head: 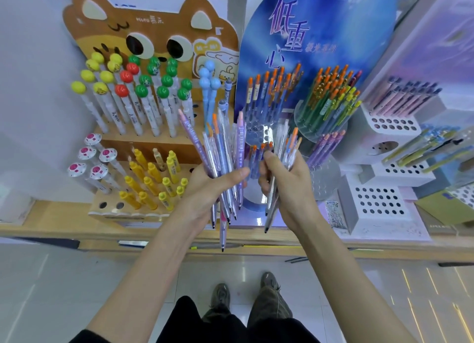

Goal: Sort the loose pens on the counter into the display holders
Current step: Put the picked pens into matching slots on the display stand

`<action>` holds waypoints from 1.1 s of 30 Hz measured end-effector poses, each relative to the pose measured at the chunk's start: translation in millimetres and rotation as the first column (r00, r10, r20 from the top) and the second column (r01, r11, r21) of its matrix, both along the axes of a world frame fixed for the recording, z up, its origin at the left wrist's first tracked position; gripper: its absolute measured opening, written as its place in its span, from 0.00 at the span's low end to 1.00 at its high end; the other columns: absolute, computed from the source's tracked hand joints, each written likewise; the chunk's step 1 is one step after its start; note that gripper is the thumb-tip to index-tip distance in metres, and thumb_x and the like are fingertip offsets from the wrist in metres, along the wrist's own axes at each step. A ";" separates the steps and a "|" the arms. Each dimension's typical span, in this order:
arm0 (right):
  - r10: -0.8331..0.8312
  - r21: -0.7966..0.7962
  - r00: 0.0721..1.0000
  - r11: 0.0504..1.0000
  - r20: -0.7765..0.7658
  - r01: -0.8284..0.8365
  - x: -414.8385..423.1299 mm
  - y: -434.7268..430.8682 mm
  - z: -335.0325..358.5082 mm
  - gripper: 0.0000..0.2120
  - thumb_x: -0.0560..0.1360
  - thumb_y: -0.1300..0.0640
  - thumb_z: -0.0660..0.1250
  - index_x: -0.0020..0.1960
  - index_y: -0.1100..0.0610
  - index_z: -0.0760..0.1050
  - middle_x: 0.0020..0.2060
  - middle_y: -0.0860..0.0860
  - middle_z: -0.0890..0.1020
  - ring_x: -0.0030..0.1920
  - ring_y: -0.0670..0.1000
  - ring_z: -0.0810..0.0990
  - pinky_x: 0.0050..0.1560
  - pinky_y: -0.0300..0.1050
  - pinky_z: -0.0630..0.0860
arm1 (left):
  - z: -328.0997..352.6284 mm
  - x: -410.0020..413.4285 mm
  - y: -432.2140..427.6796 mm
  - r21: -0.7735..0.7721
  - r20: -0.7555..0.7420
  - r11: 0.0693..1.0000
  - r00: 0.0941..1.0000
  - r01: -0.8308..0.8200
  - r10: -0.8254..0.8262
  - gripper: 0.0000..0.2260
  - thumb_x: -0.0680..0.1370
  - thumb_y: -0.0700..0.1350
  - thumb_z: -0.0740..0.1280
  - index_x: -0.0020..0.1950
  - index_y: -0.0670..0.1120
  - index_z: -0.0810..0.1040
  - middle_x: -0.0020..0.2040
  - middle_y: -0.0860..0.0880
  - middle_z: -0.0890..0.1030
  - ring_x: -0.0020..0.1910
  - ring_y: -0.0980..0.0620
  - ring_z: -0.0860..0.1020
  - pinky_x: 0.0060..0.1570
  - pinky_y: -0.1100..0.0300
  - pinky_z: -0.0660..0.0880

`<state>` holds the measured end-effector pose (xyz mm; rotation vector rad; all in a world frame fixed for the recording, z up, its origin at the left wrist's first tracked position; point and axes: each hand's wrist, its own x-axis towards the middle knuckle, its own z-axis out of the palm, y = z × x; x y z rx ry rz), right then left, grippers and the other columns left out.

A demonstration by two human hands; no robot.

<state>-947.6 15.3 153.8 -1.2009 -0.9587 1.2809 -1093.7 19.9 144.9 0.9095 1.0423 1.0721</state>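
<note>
Translucent slim pens [240,142] clutched: left grip [213,186], right grip [289,186].

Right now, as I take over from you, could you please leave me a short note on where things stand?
Left hand grips a fanned bundle of pens, tips down.
Right hand grips a smaller bunch beside it.
Both are held in front of the blue display's clear holder, which has free holes; the bear holder has free holes at its front too.
Done: pens gathered in hand, none of these slotted yet.
Left: slot each held pen into its matching holder.
</note>
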 end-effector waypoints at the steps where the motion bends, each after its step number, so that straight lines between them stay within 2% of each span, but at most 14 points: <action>1: 0.012 0.015 1.000 1.000 -0.012 -0.012 -0.1 1.8 2.1 0.09 0.80 0.62 0.61 0.42 0.57 0.65 0.24 0.48 0.68 0.22 0.48 0.63 0.24 0.40 0.61 | 0.4 -0.6 -0.9 0.000 -0.003 1.000 1.000 0.009 -0.009 0.15 0.66 0.43 0.74 0.51 0.45 0.81 0.41 0.52 0.86 0.42 0.56 0.84 0.38 0.68 0.77; 4: 0.066 0.015 0.998 0.998 -0.015 -0.066 -1.3 4.8 6.5 0.11 0.76 0.61 0.67 0.39 0.57 0.68 0.21 0.48 0.62 0.22 0.49 0.57 0.24 0.41 0.56 | 1.1 -2.7 -3.0 0.001 -0.017 0.999 0.999 0.046 -0.046 0.19 0.63 0.46 0.74 0.53 0.47 0.80 0.42 0.52 0.86 0.42 0.55 0.84 0.38 0.67 0.77; 6: 0.091 0.002 0.996 0.996 0.017 -0.091 -4.5 5.8 8.9 0.16 0.75 0.60 0.70 0.30 0.52 0.71 0.21 0.48 0.61 0.22 0.49 0.56 0.23 0.40 0.55 | 0.0 -4.1 -3.2 0.010 -0.062 0.998 0.996 0.067 -0.066 0.17 0.65 0.44 0.75 0.53 0.49 0.80 0.43 0.51 0.86 0.41 0.54 0.84 0.38 0.67 0.77; 8: 0.093 -0.012 0.994 0.996 0.054 -0.093 -8.0 6.5 10.2 0.21 0.74 0.60 0.71 0.25 0.48 0.69 0.20 0.47 0.61 0.22 0.49 0.56 0.22 0.38 0.57 | -2.1 -5.4 -2.6 0.013 -0.108 0.998 0.992 0.065 -0.064 0.14 0.69 0.39 0.75 0.51 0.51 0.80 0.43 0.51 0.86 0.41 0.54 0.84 0.39 0.66 0.77; 11: 0.046 -0.022 0.995 0.999 0.093 -0.044 -8.7 6.4 9.5 0.14 0.73 0.60 0.72 0.30 0.53 0.73 0.19 0.46 0.63 0.21 0.48 0.57 0.22 0.36 0.58 | -6.4 -6.3 -1.7 0.000 -0.150 0.998 0.987 0.067 -0.066 0.16 0.68 0.40 0.76 0.54 0.51 0.80 0.47 0.52 0.86 0.46 0.54 0.83 0.45 0.63 0.78; 13: -0.014 -0.029 0.998 0.999 0.057 0.016 -4.3 5.2 8.3 0.09 0.74 0.61 0.71 0.35 0.57 0.75 0.20 0.46 0.62 0.22 0.48 0.57 0.23 0.37 0.56 | -8.1 -3.7 -1.4 -0.007 -0.131 0.999 0.990 0.049 -0.050 0.17 0.67 0.42 0.76 0.54 0.50 0.80 0.47 0.53 0.86 0.47 0.56 0.83 0.43 0.66 0.77; 15: -0.103 -0.032 0.995 0.994 -0.015 0.102 5.5 4.2 6.6 0.12 0.74 0.61 0.70 0.33 0.54 0.76 0.20 0.47 0.61 0.22 0.48 0.56 0.23 0.38 0.55 | -10.8 1.6 0.8 -0.020 -0.127 1.000 0.992 0.003 -0.005 0.13 0.68 0.42 0.76 0.51 0.50 0.81 0.42 0.52 0.86 0.42 0.55 0.84 0.42 0.65 0.77; 17: -0.214 -0.007 0.975 0.977 -0.062 0.214 20.8 3.1 7.0 0.15 0.74 0.61 0.70 0.30 0.52 0.74 0.20 0.48 0.62 0.21 0.48 0.58 0.23 0.37 0.57 | -14.0 7.8 3.7 -0.040 -0.145 0.999 0.989 -0.038 0.031 0.09 0.70 0.40 0.75 0.48 0.48 0.81 0.38 0.50 0.85 0.39 0.53 0.84 0.46 0.57 0.77; 20: -0.340 0.069 0.939 0.937 -0.050 0.343 51.4 1.4 7.6 0.18 0.75 0.58 0.70 0.28 0.50 0.71 0.20 0.47 0.65 0.20 0.48 0.61 0.23 0.37 0.61 | -17.0 19.2 6.7 -0.059 -0.151 0.998 0.988 -0.033 0.023 0.10 0.70 0.41 0.76 0.49 0.49 0.81 0.39 0.50 0.85 0.39 0.53 0.84 0.53 0.50 0.76; 23: -0.468 0.088 0.883 0.882 0.047 0.463 82.4 0.5 -2.3 0.18 0.73 0.56 0.72 0.29 0.56 0.68 0.20 0.48 0.65 0.21 0.48 0.62 0.23 0.37 0.62 | -16.6 33.6 5.8 -0.049 -0.177 0.999 0.984 -0.013 0.005 0.08 0.69 0.43 0.76 0.46 0.49 0.81 0.37 0.51 0.85 0.36 0.54 0.83 0.47 0.53 0.75; 26: -0.549 0.059 0.833 0.836 0.069 0.546 102.8 1.6 -19.8 0.16 0.73 0.57 0.73 0.35 0.63 0.69 0.21 0.50 0.62 0.22 0.48 0.61 0.24 0.39 0.61 | -14.1 46.4 5.6 -0.058 -0.214 0.998 0.977 0.007 -0.020 0.03 0.69 0.46 0.76 0.40 0.53 0.84 0.35 0.52 0.85 0.37 0.56 0.83 0.40 0.56 0.72; 30: -0.568 0.090 0.820 0.823 0.079 0.561 105.2 7.3 -36.8 0.17 0.72 0.58 0.73 0.31 0.57 0.68 0.20 0.46 0.64 0.22 0.47 0.62 0.24 0.39 0.62 | -10.7 57.5 7.8 -0.048 -0.216 0.999 0.976 0.005 -0.015 0.09 0.70 0.44 0.76 0.36 0.59 0.84 0.35 0.52 0.84 0.38 0.56 0.83 0.46 0.57 0.73; 33: -0.607 0.143 0.790 0.793 0.088 0.593 95.8 13.3 -42.5 0.15 0.71 0.56 0.74 0.33 0.61 0.73 0.21 0.49 0.68 0.24 0.48 0.65 0.27 0.40 0.64 | -10.4 59.2 8.7 -0.059 -0.209 0.998 0.978 0.006 -0.018 0.07 0.70 0.44 0.75 0.36 0.56 0.84 0.34 0.53 0.84 0.37 0.57 0.82 0.49 0.55 0.73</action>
